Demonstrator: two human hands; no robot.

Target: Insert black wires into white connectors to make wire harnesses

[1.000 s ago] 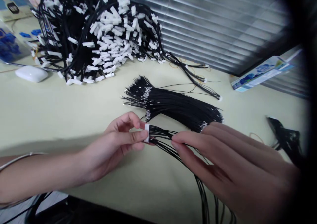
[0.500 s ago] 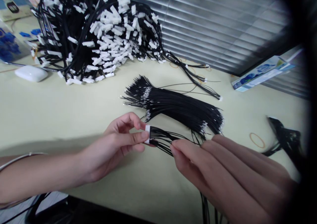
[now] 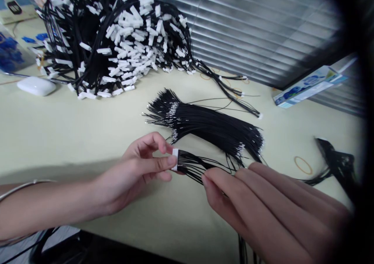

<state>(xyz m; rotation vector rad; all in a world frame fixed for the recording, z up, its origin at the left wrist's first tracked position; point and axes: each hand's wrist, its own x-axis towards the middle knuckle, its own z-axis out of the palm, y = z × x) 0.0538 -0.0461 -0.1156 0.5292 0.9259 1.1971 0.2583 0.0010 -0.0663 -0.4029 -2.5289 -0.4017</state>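
Between the thumb and fingers of my left hand (image 3: 146, 162) is a white connector housing (image 3: 175, 159), its row of wire entries facing right. Several thin black wires (image 3: 191, 169) run from it toward my right hand (image 3: 263, 201). The thumb and index finger of that hand are pinched together on the black wires; the fingertips hide exactly which ones. More wire lengths hang down below the right hand. Just beyond both hands lies a thick bundle of loose black wires (image 3: 210, 122) with silvery crimped ends.
A large heap of black cables with white connectors (image 3: 131, 50) fills the back left, beside a white rounded object (image 3: 36, 85). Window blinds (image 3: 233, 30) stand behind. To the right are a blue-white box (image 3: 309, 85), a rubber band (image 3: 303, 165) and a black item (image 3: 336, 162).
The right hand has shifted very slightly down, still pinching the wires. The left hand and connector have moved only a touch to the right.
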